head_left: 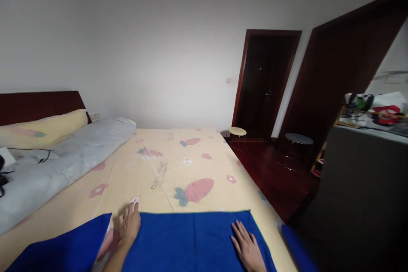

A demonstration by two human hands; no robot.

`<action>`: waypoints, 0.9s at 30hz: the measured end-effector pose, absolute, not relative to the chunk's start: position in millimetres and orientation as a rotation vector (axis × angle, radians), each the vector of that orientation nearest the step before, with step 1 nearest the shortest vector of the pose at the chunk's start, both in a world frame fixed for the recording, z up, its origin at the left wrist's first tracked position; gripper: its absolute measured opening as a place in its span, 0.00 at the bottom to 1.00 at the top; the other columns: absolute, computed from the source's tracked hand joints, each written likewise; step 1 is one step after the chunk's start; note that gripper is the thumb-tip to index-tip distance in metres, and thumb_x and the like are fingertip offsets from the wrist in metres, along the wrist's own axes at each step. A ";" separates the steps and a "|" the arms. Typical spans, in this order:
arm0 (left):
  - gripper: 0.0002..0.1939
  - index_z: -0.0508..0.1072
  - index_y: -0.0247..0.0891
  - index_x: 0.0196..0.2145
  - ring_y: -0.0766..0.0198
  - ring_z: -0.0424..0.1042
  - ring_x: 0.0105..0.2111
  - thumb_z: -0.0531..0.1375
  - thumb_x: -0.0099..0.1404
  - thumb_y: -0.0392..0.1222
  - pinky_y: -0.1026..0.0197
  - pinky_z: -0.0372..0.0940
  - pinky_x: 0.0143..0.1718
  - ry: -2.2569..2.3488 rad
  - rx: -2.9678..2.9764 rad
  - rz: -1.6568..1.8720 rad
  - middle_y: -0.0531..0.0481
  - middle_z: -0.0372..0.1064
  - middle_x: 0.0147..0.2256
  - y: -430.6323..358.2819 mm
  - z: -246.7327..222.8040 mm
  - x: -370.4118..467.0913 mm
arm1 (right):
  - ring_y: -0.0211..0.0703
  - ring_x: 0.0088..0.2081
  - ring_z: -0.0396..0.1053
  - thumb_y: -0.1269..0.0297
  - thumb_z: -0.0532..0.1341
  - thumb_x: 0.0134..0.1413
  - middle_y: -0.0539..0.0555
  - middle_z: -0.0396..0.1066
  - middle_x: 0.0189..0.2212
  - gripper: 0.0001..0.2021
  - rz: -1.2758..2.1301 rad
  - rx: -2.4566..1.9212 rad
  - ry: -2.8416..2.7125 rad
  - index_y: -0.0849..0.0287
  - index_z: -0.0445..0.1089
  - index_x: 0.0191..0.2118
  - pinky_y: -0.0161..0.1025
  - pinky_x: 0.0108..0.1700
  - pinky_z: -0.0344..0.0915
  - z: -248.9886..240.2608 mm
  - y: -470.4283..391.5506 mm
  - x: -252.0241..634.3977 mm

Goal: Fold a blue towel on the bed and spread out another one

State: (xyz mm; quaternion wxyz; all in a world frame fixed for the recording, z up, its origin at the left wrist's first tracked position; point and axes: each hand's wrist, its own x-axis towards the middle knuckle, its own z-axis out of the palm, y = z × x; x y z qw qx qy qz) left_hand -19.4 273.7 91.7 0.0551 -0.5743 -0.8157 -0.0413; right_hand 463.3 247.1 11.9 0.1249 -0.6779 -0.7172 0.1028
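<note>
Blue towel [191, 238] lies on the bed [178, 165]; both open hands, left [130, 225] and right [247, 248], press flat and might bunch it by sliding.

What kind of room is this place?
Most likely a bedroom: a bed with a printed sheet, pillows against a wooden headboard, and a dark doorway beyond.

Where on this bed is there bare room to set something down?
The widest free patch is the bedsheet between the grey rolled quilt and the bed's right edge, beyond the blue towel. The near edge is crowded: left hand and right hand rest on the towel, another blue cloth at near left. Pillow and cables fill the headboard side.
</note>
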 end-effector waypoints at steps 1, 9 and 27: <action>0.28 0.58 0.36 0.61 0.52 0.54 0.62 0.42 0.64 0.33 0.46 0.52 0.58 -2.419 -1.804 -0.141 0.39 0.54 0.64 269.9 88.4 -9.5 | 0.49 0.68 0.43 0.46 0.43 0.61 0.55 0.47 0.67 0.30 0.264 -2.046 -2.051 0.54 0.52 0.64 0.57 0.67 0.45 12.4 249.5 467.3; 0.35 0.48 0.44 0.65 0.63 0.38 0.68 0.45 0.60 0.34 0.50 0.42 0.67 -2.188 -2.529 -0.216 0.54 0.38 0.69 253.0 43.3 152.2 | 0.46 0.68 0.43 0.59 0.45 0.61 0.51 0.48 0.67 0.25 0.478 -1.609 -2.324 0.48 0.52 0.64 0.53 0.67 0.46 27.3 262.6 337.2; 0.29 0.46 0.43 0.65 0.59 0.39 0.68 0.39 0.68 0.47 0.39 0.38 0.66 -2.488 -1.946 -0.004 0.50 0.38 0.68 253.6 54.5 35.1 | 0.51 0.68 0.40 0.53 0.43 0.60 0.57 0.44 0.68 0.31 0.126 -2.219 -2.071 0.60 0.48 0.65 0.58 0.67 0.41 9.0 295.9 472.5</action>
